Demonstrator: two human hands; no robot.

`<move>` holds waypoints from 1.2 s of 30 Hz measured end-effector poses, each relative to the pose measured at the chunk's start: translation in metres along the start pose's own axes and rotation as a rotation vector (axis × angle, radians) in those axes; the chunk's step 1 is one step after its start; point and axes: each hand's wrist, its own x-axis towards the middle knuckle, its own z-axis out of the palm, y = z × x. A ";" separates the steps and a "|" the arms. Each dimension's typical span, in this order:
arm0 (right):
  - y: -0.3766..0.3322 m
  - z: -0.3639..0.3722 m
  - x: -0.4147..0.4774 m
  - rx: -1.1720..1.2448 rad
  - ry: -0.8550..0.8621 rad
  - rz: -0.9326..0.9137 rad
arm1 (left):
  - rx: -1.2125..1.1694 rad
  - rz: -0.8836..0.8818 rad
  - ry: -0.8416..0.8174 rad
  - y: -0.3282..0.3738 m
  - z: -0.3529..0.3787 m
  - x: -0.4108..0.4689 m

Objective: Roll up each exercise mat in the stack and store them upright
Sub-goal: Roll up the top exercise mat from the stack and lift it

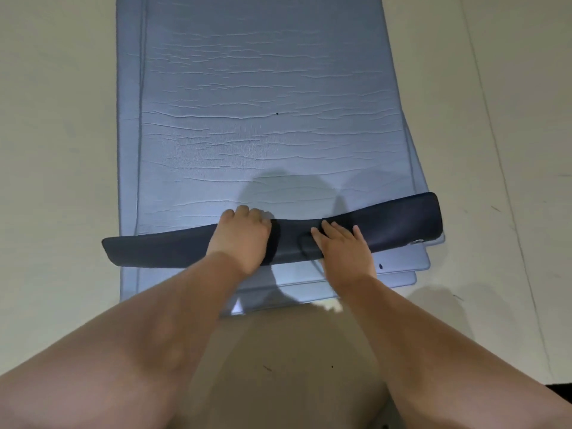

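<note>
A stack of blue-grey exercise mats [272, 125] lies flat on the floor, running away from me. The near end of the top mat is folded over, and its dark navy underside forms a low roll [399, 224] across the stack's width. My left hand [243, 235] sits on the roll left of centre, its fingers curled over the far edge. Beside it, my right hand [340, 243] lies flat on the roll with fingers straight. The corners of the lower mats [411, 270] fan out at the near right.
Pale beige floor [55, 150] surrounds the stack on all sides. A thin seam line [495, 134] runs across the floor at the right. A metal eyelet [418, 242] shows at the roll's right end.
</note>
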 end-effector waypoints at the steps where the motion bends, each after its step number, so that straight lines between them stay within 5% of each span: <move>1: -0.001 0.000 0.001 0.002 -0.008 -0.001 | -0.005 0.013 -0.006 0.000 0.003 -0.003; 12: 0.000 -0.006 -0.003 -0.003 -0.020 -0.028 | -0.017 0.011 -0.106 -0.002 0.018 -0.010; 20: 0.004 -0.049 0.009 -0.018 -0.111 -0.062 | -0.409 0.055 -0.208 -0.032 -0.009 -0.004; 28: 0.003 -0.069 0.015 0.214 -0.298 -0.091 | -0.725 -0.030 -0.494 -0.064 -0.004 0.000; 36: -0.010 -0.059 0.027 0.243 -0.089 0.104 | -0.682 -0.172 -0.125 -0.068 0.016 0.020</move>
